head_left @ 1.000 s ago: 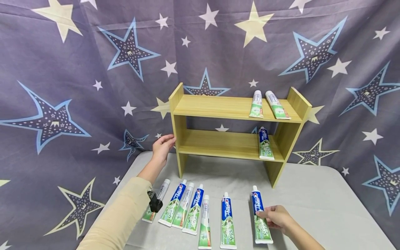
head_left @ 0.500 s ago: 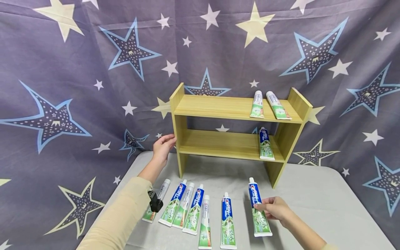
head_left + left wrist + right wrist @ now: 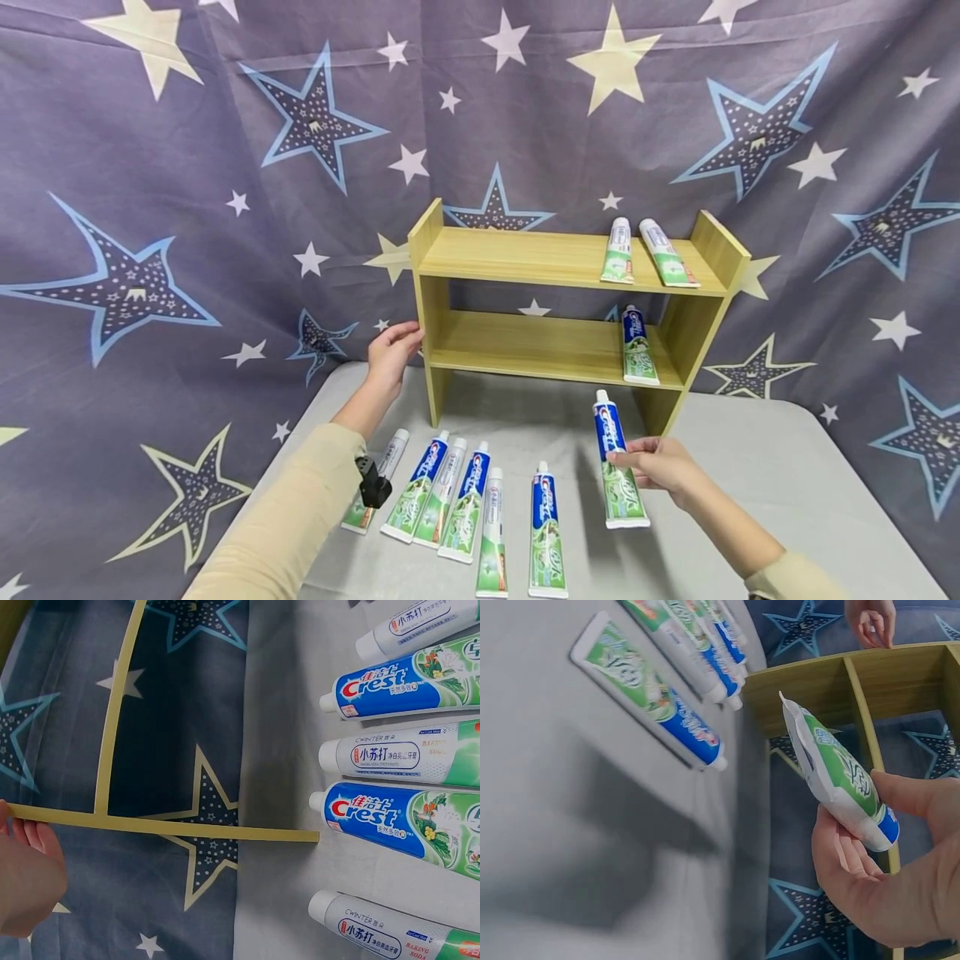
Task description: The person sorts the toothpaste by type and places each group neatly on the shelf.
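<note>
Against star-printed curtain (image 3: 360, 50): holding 1 Crest tube (image 3: 622, 490) in right hand (image 3: 663, 465), touching wooden rack (image 3: 517, 252) with loose left hand (image 3: 388, 360); seemingly shelving; next, probably, raising to lower tier (image 3: 525, 343).

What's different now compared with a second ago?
The right hand has carried the blue-and-green toothpaste tube forward, toward the wooden shelf; it was already holding that tube, and nothing was newly gripped or let go. The left hand stays at the shelf's left side, and the other tubes, on table and shelf, lie as they did.
</note>
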`<state>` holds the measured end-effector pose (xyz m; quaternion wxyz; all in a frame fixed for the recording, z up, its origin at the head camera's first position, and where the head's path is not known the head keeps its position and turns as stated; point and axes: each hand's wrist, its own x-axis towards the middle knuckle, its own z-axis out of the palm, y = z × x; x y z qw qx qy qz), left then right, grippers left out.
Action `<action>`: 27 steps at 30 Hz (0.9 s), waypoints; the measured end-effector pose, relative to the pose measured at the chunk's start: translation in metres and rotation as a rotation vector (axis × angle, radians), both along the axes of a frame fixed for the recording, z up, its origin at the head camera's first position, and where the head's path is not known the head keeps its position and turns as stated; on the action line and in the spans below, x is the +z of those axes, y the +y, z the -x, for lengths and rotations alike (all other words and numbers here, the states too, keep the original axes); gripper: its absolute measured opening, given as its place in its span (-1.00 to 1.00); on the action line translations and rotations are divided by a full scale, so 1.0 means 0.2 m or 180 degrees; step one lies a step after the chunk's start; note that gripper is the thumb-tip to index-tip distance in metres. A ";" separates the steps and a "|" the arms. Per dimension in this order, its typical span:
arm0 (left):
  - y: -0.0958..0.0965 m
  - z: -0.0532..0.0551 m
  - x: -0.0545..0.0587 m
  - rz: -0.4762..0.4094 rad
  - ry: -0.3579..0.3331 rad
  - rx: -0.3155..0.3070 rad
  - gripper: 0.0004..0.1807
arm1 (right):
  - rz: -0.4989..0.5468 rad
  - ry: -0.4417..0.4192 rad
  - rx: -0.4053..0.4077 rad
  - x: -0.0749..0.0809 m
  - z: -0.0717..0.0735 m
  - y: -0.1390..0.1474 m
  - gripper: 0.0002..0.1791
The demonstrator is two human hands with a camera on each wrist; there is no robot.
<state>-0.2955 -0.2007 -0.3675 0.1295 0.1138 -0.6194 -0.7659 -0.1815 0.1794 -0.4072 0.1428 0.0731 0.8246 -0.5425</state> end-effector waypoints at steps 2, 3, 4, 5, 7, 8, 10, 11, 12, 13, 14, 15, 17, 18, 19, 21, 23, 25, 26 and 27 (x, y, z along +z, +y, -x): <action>0.00 0.00 0.00 0.0005 -0.0016 0.0001 -0.72 | 0.0019 0.0010 0.0034 0.02 0.01 -0.01 -0.45; 0.00 0.00 0.00 0.0016 -0.0027 -0.0003 -0.71 | 0.0026 0.0016 0.0047 0.03 0.02 -0.01 -0.44; 0.00 0.00 0.00 0.0031 -0.0033 -0.0006 -0.71 | 0.0042 0.0023 0.0049 0.04 0.03 -0.02 -0.44; 0.00 0.00 0.00 0.0032 -0.0035 -0.0003 -0.70 | 0.0056 0.0034 0.0072 0.05 0.03 -0.02 -0.43; 0.00 0.00 0.01 0.0026 -0.0039 0.0005 -0.71 | 0.0085 0.0051 0.0100 0.07 0.05 -0.02 -0.43; 0.00 -0.01 0.01 0.0013 -0.0038 0.0009 -0.71 | 0.0101 0.0056 0.0093 0.08 0.05 -0.03 -0.44; 0.00 -0.01 0.01 -0.0004 -0.0028 0.0007 -0.71 | 0.0131 0.0069 0.0110 0.11 0.07 -0.03 -0.44; 0.00 -0.01 0.01 -0.0009 -0.0024 0.0006 -0.71 | 0.0135 0.0077 0.0117 0.12 0.07 -0.03 -0.44; 0.00 -0.01 0.01 -0.0014 -0.0022 0.0005 -0.71 | 0.0136 0.0079 0.0108 0.13 0.08 -0.04 -0.43; 0.00 -0.01 0.01 -0.0013 -0.0019 0.0004 -0.71 | 0.0129 0.0087 0.0110 0.14 0.09 -0.04 -0.43; 0.00 -0.01 0.01 -0.0017 -0.0015 0.0001 -0.70 | 0.0136 0.0093 0.0111 0.16 0.10 -0.04 -0.42; 0.00 -0.01 0.01 -0.0004 -0.0014 -0.0005 -0.70 | 0.0140 0.0089 0.0108 0.17 0.11 -0.05 -0.41; 0.01 -0.01 0.01 0.0006 -0.0016 0.0003 -0.69 | 0.0136 0.0085 0.0078 0.19 0.12 -0.06 -0.40; 0.01 0.00 0.01 0.0004 -0.0020 0.0009 -0.70 | 0.0137 0.0076 0.0058 0.21 0.13 -0.06 -0.39; 0.01 0.00 0.01 0.0011 -0.0025 0.0014 -0.70 | 0.0152 0.0074 0.0051 0.22 0.14 -0.06 -0.37; 0.01 0.00 0.01 0.0028 -0.0035 0.0018 -0.71 | 0.0177 0.0063 0.0012 0.24 0.16 -0.07 -0.37; 0.00 0.00 0.01 0.0036 -0.0032 0.0017 -0.73 | 0.0160 0.0072 -0.0034 0.26 0.19 -0.08 -0.36; 0.00 0.00 0.00 0.0019 -0.0026 0.0014 -0.75 | 0.0113 0.0084 -0.0110 0.27 0.22 -0.09 -0.35; 0.00 0.00 0.00 0.0012 -0.0020 0.0011 -0.76 | 0.0072 0.0099 -0.0154 0.27 0.23 -0.10 -0.36; 0.00 0.00 0.00 0.0011 -0.0015 0.0006 -0.75 | 0.0020 0.0126 -0.0197 0.28 0.24 -0.11 -0.35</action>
